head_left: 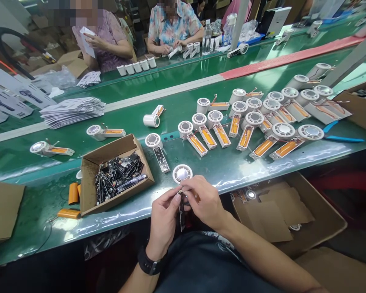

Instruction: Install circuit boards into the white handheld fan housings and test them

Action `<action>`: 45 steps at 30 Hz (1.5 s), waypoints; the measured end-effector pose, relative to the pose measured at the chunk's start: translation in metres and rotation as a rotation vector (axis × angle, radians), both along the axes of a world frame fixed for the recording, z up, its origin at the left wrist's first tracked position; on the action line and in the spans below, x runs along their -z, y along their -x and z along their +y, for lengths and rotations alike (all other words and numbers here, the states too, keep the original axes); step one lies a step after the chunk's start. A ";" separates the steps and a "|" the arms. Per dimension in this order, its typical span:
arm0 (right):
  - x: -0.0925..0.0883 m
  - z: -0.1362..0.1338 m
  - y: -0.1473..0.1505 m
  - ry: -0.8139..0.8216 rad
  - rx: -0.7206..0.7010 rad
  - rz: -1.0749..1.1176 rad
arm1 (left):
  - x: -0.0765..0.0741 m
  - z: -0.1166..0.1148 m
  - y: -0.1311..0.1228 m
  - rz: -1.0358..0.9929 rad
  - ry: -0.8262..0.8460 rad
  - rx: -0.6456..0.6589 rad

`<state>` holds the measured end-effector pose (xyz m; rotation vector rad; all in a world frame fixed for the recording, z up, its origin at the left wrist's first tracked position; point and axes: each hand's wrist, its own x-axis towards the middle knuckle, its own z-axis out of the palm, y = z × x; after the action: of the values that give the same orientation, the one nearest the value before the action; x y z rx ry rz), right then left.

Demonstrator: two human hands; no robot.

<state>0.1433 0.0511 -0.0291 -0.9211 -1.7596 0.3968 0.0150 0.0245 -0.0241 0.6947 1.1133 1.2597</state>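
Observation:
My left hand [164, 217], with a dark watch on the wrist, pinches a narrow black circuit board [181, 217] at the bench's front edge. My right hand [205, 201] is closed with its fingertips at the board's upper end. What it grips is too small and covered to make out. Just beyond the fingers stands a white round-headed fan unit [182, 173], its lower part hidden by my hands. Another fan unit [153, 141] lies behind it to the left, with a black board along its handle.
A cardboard box [87, 195] of black boards stands left, beside orange batteries [68, 213]. Several fan units [215, 116] with orange batteries fill the right side, near blue-handled pliers [344, 138]. An open carton [329, 228] sits below the bench. Co-workers [173, 24] sit opposite.

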 end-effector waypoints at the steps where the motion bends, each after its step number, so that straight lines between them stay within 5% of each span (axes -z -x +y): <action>1: 0.000 0.000 0.000 -0.016 -0.012 -0.022 | -0.001 0.000 0.000 -0.001 -0.006 0.004; 11: 0.001 0.004 0.000 -0.098 -0.075 -0.093 | 0.000 -0.001 0.003 -0.036 -0.004 -0.005; 20: -0.003 -0.012 -0.044 0.115 -0.148 -0.073 | 0.003 -0.006 0.005 0.013 0.061 -0.022; 24: 0.005 -0.011 -0.032 0.075 -0.091 0.012 | 0.002 -0.006 0.005 0.112 -0.001 0.010; 28: 0.001 -0.005 -0.013 0.234 0.006 0.197 | -0.001 -0.009 0.006 0.453 -0.163 0.055; 31: -0.002 -0.001 -0.003 0.158 0.007 0.125 | -0.001 -0.011 0.006 0.575 -0.179 0.077; 36: 0.003 -0.001 0.004 -0.050 -0.034 -0.073 | 0.003 -0.011 0.007 0.567 -0.158 0.047; 45: 0.002 -0.004 0.005 0.001 0.004 -0.039 | 0.002 -0.008 0.009 0.472 -0.131 0.012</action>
<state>0.1385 0.0471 -0.0314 -0.9385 -1.7926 0.3794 0.0061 0.0163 -0.0266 1.1354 1.4106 1.1966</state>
